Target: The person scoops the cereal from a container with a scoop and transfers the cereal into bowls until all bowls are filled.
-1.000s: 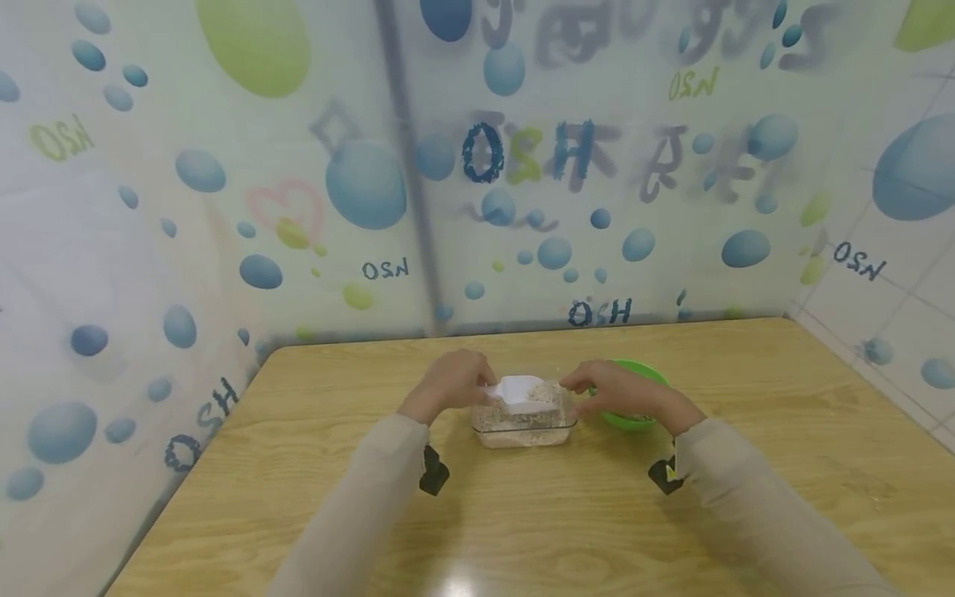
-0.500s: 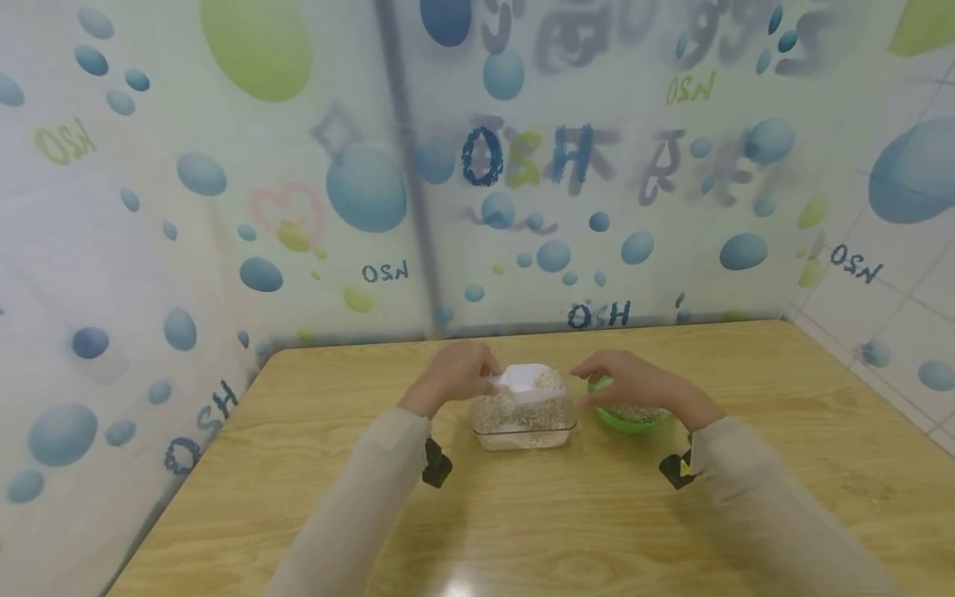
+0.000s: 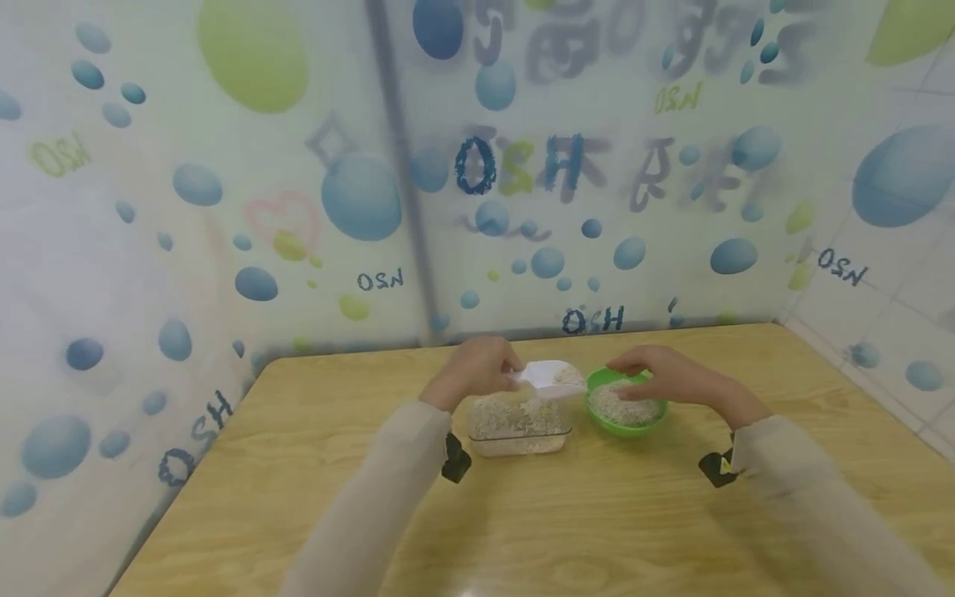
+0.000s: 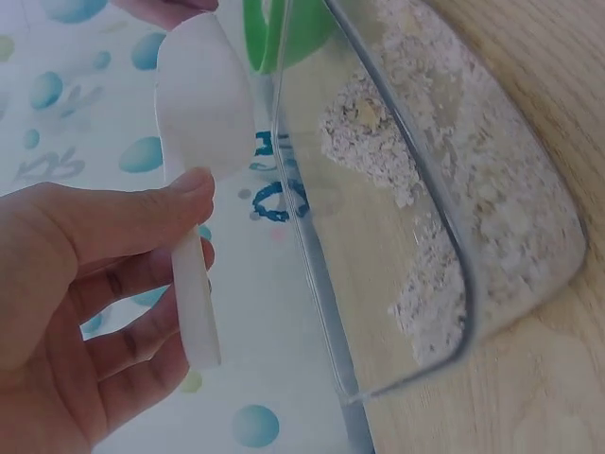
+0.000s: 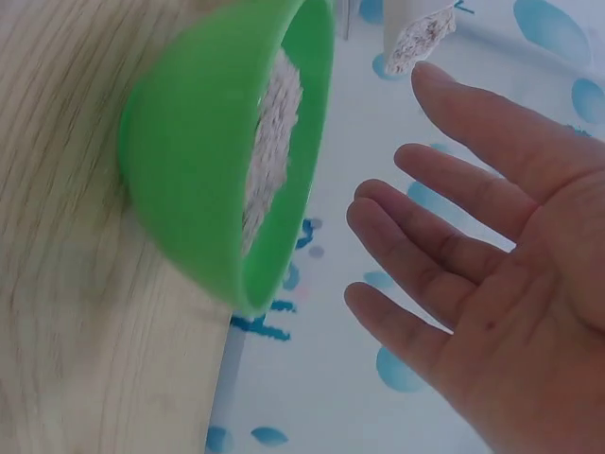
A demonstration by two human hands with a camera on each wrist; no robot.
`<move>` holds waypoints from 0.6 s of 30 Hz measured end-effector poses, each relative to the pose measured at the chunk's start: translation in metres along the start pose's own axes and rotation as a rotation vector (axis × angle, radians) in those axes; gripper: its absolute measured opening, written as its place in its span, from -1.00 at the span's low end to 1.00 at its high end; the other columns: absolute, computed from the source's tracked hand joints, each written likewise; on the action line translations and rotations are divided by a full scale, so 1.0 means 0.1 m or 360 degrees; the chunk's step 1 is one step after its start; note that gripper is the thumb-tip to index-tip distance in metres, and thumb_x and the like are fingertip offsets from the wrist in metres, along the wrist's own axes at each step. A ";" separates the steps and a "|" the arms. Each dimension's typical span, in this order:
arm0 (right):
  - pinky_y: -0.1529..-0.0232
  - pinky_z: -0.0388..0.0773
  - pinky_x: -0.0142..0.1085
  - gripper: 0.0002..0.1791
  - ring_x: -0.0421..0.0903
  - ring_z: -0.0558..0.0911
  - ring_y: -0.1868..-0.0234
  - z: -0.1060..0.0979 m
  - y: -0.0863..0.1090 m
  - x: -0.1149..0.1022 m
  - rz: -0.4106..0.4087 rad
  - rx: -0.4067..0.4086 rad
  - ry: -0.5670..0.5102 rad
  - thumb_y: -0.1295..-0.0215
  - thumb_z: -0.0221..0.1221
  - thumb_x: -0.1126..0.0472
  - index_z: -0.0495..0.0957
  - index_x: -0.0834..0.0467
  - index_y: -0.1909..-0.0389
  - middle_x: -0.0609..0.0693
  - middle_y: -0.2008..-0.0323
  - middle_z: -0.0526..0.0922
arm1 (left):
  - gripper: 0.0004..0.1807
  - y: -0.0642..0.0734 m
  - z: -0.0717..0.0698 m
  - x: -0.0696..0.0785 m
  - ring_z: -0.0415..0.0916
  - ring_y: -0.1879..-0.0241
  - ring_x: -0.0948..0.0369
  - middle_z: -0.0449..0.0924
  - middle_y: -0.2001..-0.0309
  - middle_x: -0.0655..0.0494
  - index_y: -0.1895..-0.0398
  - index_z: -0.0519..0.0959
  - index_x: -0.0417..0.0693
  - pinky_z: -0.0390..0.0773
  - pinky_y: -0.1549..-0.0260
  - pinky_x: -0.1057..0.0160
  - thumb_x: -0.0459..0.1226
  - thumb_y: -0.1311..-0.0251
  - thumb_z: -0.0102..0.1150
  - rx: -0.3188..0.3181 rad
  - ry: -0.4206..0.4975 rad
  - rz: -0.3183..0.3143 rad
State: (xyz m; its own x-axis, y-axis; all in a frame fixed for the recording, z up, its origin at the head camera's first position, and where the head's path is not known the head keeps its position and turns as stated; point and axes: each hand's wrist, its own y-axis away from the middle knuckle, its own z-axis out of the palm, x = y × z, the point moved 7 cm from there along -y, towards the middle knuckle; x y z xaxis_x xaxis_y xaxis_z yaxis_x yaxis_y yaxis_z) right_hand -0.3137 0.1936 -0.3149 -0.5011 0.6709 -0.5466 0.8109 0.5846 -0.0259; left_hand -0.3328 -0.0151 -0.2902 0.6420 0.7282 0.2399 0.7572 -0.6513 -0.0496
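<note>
My left hand (image 3: 481,369) grips a white scoop (image 3: 550,377) by its handle, thumb on top and fingers curled below. Pale, flaky grain (image 5: 423,40) lies in the scoop, which is raised between a clear rectangular container (image 3: 518,446) and a green bowl (image 3: 627,429). More of the same grain (image 4: 510,189) spreads over the container's bottom. Flaky grain (image 5: 274,142) also fills part of the bowl. Over the bowl hovers my right hand (image 3: 671,377), fingers loosely extended and holding nothing; in the right wrist view its palm (image 5: 548,312) faces the bowl's opening.
Both vessels stand on a wooden table (image 3: 597,522), the bowl to the right of the container. A curtain-like wall (image 3: 298,166) printed with blue and green drops rises behind the table's back edge.
The left hand has carried the loaded scoop rightward from above the container to the bowl's edge. My right hand has moved right, away from the container, uncovering more of the bowl.
</note>
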 end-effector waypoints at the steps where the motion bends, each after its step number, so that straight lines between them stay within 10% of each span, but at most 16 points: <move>1: 0.00 0.35 0.09 -0.43 0.24 0.43 -0.04 -0.01 0.02 0.03 0.0015 0.0001 -0.0001 -0.22 0.18 0.11 0.36 0.37 -0.15 0.29 -0.07 0.44 | -0.48 -0.02 0.01 0.00 -0.11 0.70 0.31 -0.08 0.74 0.23 0.78 0.12 0.02 -0.03 0.65 0.37 -0.23 -0.06 0.29 -0.0002 -0.0001 -0.0006; 12: 0.00 0.33 0.13 -0.39 0.32 0.36 -0.09 -0.05 0.19 0.30 0.0143 -0.0027 -0.0007 -0.21 0.19 0.11 0.33 0.38 -0.18 0.33 -0.11 0.37 | -0.85 -0.22 0.09 0.10 0.15 0.60 0.36 0.31 0.64 0.30 0.55 0.60 -0.05 0.17 0.57 0.41 -0.19 -0.06 0.29 -0.0047 -0.0030 -0.0022; 18: 0.02 0.36 0.11 -0.40 0.33 0.37 -0.08 -0.03 0.21 0.40 0.0168 -0.0066 -0.0031 -0.21 0.18 0.11 0.33 0.39 -0.17 0.34 -0.11 0.38 | -0.61 -0.32 0.09 0.15 0.05 0.66 0.32 0.11 0.72 0.23 0.76 0.31 0.00 0.06 0.65 0.39 -0.19 -0.08 0.27 -0.0076 -0.0014 -0.0017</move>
State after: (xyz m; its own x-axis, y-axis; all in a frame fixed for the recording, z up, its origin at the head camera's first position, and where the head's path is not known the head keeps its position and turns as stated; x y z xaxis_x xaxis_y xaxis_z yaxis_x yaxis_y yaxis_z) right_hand -0.3173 0.2343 -0.3344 -0.4075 0.7208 -0.5607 0.8453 0.5301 0.0671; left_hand -0.3459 0.0186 -0.2937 0.6350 0.7370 0.2317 0.7577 -0.6526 -0.0006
